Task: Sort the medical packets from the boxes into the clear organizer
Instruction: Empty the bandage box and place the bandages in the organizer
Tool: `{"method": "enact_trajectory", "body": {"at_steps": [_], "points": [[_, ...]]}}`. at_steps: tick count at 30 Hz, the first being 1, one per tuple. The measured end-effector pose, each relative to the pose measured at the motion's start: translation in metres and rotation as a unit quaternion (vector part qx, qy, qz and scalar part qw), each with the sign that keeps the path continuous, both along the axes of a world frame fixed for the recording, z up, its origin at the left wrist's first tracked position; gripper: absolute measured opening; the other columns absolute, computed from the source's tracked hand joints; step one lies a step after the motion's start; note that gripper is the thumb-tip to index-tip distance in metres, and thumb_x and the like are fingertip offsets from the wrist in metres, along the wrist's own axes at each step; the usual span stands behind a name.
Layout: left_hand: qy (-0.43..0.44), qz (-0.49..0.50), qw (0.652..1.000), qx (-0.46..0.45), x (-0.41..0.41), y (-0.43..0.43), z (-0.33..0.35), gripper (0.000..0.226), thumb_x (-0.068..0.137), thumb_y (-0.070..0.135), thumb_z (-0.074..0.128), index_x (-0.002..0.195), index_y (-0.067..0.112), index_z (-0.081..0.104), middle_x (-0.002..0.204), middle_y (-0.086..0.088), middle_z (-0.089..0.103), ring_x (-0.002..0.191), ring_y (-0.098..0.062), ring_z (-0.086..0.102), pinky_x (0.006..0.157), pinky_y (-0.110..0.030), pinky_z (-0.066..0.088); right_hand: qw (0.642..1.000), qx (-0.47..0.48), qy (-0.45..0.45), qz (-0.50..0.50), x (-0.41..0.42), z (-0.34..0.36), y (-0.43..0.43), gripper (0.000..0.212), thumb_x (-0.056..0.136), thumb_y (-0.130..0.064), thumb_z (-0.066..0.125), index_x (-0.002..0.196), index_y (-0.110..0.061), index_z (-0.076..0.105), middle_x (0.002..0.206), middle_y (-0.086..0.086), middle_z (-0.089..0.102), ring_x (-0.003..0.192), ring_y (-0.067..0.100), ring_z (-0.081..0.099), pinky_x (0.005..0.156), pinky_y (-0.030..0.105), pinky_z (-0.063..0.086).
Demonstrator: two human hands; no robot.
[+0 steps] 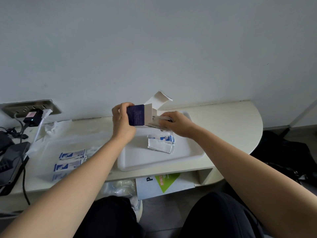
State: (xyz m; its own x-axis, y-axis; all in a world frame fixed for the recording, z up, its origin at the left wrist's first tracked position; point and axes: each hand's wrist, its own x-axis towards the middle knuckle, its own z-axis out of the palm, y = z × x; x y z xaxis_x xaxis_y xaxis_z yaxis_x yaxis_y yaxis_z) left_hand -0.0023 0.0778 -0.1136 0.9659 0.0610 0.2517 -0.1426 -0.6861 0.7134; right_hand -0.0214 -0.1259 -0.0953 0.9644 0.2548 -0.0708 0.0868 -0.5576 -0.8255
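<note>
The left hand (pixel 122 122) grips the dark blue box (pixel 136 115), flap open, above the white tray (pixel 154 162); the right hand (pixel 176 124) pinches a stack of packets (pixel 157 120) sticking out of its open end. Loose packets (pixel 161 143) lie on the tray; blue-and-white packets (pixel 71 155) sit in the clear organizer (pixel 56 140), left of the tray.

A cream desk (pixel 231 121) with a rounded end was set against a plain pale grey wall (pixel 154 40), where a metal socket panel (pixel 25 107) was mounted; grey floor (pixel 163 215) was seen below.
</note>
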Motion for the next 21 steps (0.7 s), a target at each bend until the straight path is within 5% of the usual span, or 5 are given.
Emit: {"method": "enact_trajectory", "body": {"at_steps": [3, 7, 12, 21], "points": [[-0.037, 0.040, 0.995, 0.082, 0.001, 0.004, 0.007, 0.070, 0.065, -0.012, 0.060, 0.125, 0.023, 0.052, 0.131, -0.011, 0.033, 0.112, -0.031, 0.042, 0.092, -0.037, 0.044, 0.999, -0.034, 0.019, -0.010, -0.003, -0.011, -0.013, 0.015, 0.094, -0.018, 0.057, 0.090, -0.007, 0.066, 0.075, 0.001, 0.057, 0.070, 0.015, 0.048, 0.057, 0.015, 0.034], [-0.062, 0.009, 0.980, 0.189, -0.002, -0.006, 0.022, 0.068, 0.068, 0.002, 0.072, 0.129, 0.026, 0.053, 0.130, -0.012, 0.035, 0.112, -0.033, 0.041, 0.092, -0.041, 0.042, 0.997, -0.052, 0.040, -0.032, -0.007, -0.019, -0.009, 0.038, 0.094, -0.027, 0.056, 0.131, -0.016, 0.054, 0.127, -0.002, 0.056, 0.115, 0.015, 0.050, 0.100, 0.032, 0.039], [-0.124, -0.020, 0.959, 0.254, -0.002, -0.014, 0.034, 0.073, 0.066, 0.011, 0.074, 0.134, 0.028, 0.052, 0.127, -0.014, 0.041, 0.111, -0.037, 0.040, 0.090, -0.042, 0.039, 0.944, 0.272, 0.135, -0.129, -0.005, -0.002, 0.005, 0.014, 0.096, -0.020, 0.047, 0.091, -0.015, 0.059, 0.090, 0.000, 0.062, 0.082, 0.013, 0.057, 0.074, 0.025, 0.040], [-0.183, -0.175, 0.962, 0.106, -0.003, -0.024, 0.061, 0.083, 0.069, 0.017, 0.068, 0.145, 0.014, 0.035, 0.133, -0.007, 0.048, 0.122, -0.024, 0.043, 0.102, -0.038, 0.038, 0.820, 0.490, 0.222, -0.196, 0.006, -0.011, 0.005, 0.030, 0.098, -0.011, 0.048, 0.126, 0.000, 0.050, 0.103, 0.016, 0.064, 0.082, 0.023, 0.068, 0.067, 0.028, 0.053]]}}
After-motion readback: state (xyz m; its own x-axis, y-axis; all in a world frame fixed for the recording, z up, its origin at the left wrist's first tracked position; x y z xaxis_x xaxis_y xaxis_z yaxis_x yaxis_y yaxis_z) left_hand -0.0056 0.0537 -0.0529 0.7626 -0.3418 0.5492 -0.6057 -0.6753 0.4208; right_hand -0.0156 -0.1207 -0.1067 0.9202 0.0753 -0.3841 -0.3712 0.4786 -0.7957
